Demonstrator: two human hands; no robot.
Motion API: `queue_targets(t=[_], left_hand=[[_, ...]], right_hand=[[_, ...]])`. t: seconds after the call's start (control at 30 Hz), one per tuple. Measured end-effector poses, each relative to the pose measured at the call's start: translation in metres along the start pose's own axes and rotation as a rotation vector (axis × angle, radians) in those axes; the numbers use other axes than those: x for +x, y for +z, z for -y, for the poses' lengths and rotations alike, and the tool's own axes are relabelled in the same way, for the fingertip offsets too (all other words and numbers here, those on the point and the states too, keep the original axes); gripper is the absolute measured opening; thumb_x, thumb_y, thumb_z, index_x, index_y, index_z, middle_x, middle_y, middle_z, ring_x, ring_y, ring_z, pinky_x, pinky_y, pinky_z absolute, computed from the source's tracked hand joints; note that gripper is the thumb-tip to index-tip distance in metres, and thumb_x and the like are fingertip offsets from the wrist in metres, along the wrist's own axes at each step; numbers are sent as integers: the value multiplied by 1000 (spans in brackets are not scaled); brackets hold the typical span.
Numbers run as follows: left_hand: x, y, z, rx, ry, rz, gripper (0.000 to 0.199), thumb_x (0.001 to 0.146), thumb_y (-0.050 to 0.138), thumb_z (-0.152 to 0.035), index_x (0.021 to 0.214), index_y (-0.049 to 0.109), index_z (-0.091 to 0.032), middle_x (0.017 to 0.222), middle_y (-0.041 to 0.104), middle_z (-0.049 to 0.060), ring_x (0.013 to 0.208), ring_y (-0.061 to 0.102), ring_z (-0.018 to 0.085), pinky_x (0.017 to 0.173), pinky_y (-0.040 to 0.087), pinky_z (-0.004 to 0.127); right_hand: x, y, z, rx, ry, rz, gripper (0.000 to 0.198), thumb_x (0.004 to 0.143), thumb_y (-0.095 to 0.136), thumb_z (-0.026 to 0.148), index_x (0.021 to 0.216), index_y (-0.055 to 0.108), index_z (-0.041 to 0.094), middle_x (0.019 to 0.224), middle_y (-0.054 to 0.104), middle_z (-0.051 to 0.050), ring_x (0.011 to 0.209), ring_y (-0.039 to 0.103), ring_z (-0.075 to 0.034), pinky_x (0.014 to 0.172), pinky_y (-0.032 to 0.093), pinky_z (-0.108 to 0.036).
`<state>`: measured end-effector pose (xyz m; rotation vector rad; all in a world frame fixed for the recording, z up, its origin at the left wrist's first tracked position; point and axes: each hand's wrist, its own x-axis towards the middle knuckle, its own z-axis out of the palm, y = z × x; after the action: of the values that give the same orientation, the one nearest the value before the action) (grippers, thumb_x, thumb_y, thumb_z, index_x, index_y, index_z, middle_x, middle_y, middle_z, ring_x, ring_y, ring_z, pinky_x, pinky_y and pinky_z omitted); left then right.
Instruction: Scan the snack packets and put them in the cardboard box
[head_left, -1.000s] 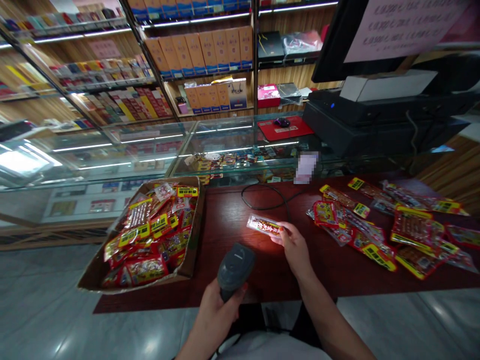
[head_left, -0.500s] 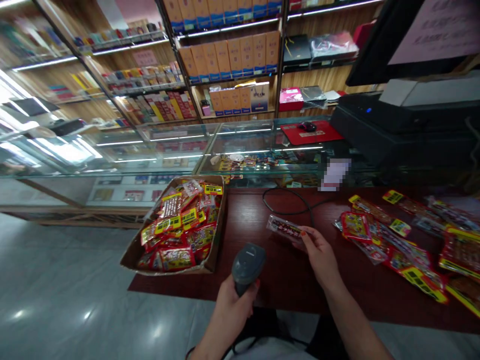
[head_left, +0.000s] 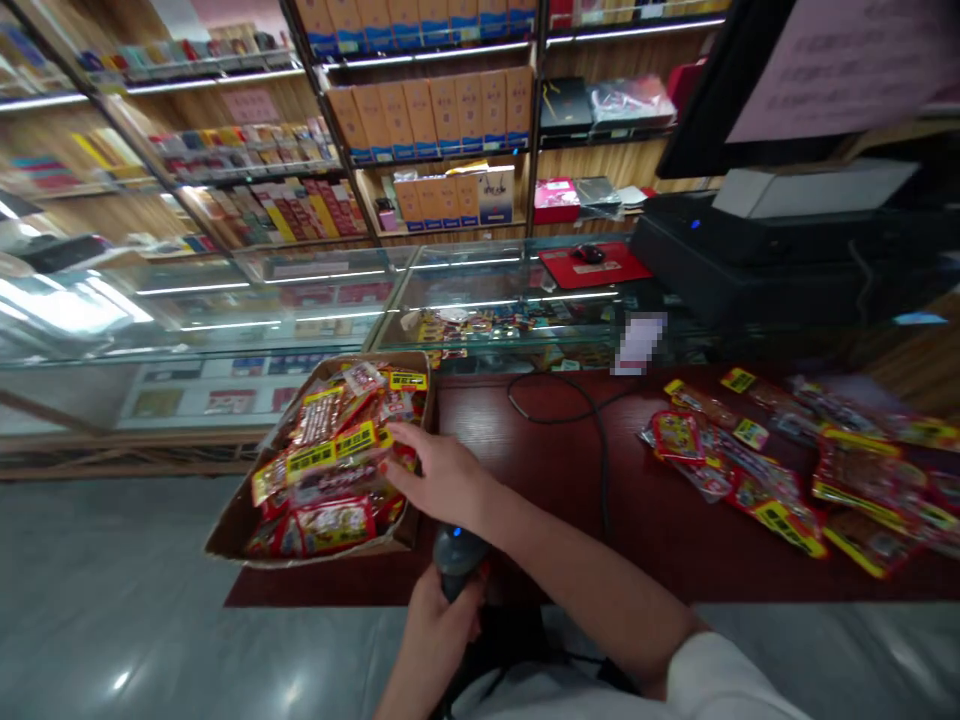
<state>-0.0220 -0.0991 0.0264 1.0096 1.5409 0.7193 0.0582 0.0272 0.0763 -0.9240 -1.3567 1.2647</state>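
My left hand [head_left: 435,635] is wrapped round the handle of a dark grey barcode scanner [head_left: 457,552], low in front of my body. A small blue light shows on top of the scanner. My right hand [head_left: 442,478] reaches across above it to the cardboard box [head_left: 420,525] on the left. Its thumb and forefinger are apart at the right end of a clear, reddish-brown snack packet [head_left: 337,478], which lies on top of the heap. Red and yellow snack packets [head_left: 334,525] fill the box around it.
Several loose snack packets [head_left: 750,465] lie on the right of the dark red tabletop [head_left: 517,470]. A black cable [head_left: 604,460] loops across the middle. Behind stand a glass counter [head_left: 480,275], a mouse [head_left: 589,253] on a red mat and a black monitor [head_left: 720,90].
My right hand has carried the clear packet from the middle of the table leftward to the box, and its fingers have parted. The scanner has dropped slightly, its blue light now showing.
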Motion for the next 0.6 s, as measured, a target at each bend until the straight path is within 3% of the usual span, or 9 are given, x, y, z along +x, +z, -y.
queue_targets(t=[0.1,0.17,0.27,0.33,0.4,0.47,0.6], left_hand=[[9,0,9,41,32,1,41,72,73,-58,65,55,-22,40,50,-6,38,47,12,44,37,24],[13,3,14,58,43,3,47,71,71,-66,64,55,-22,40,51,-5,37,46,12,43,36,24],[15,12,14,74,56,31,50,71,70,-69,65,56,-22,41,52,-4,37,47,13,43,35,24],[13,21,8,83,58,71,48,71,70,-67,65,55,-22,40,51,-4,38,47,13,43,36,24],[9,29,0,79,55,117,46,71,72,-64,67,55,-22,41,51,-5,39,47,13,44,36,24],[4,36,-7,63,61,148,44,72,74,-62,68,56,-22,43,50,-6,40,47,13,44,36,24],[-2,40,-10,58,74,173,43,73,76,-59,68,57,-21,45,52,-6,41,49,13,45,37,23]], right_hand=[[-30,-63,-5,-453,-80,-85,30,94,65,37,123,72,41,118,79,8,108,75,-22,100,57,-41],[-57,-126,-11,-628,-12,-311,26,95,61,36,116,76,35,119,79,0,110,74,-25,103,55,-42],[-96,-220,-19,-836,93,-637,37,91,58,32,122,72,16,141,66,-20,137,54,-40,122,28,-61],[-114,-266,-25,-1047,239,-780,45,92,58,33,129,67,11,146,60,-26,141,48,-44,119,26,-66],[-126,-292,-30,-1252,413,-815,51,94,58,39,136,63,10,141,63,-28,134,53,-45,110,35,-65],[-130,-301,-36,-1379,501,-782,57,94,60,45,141,59,12,134,67,-27,127,57,-44,104,39,-63],[-128,-297,-42,-1397,407,-773,61,93,62,37,149,53,18,131,70,-23,128,55,-41,107,32,-65]])
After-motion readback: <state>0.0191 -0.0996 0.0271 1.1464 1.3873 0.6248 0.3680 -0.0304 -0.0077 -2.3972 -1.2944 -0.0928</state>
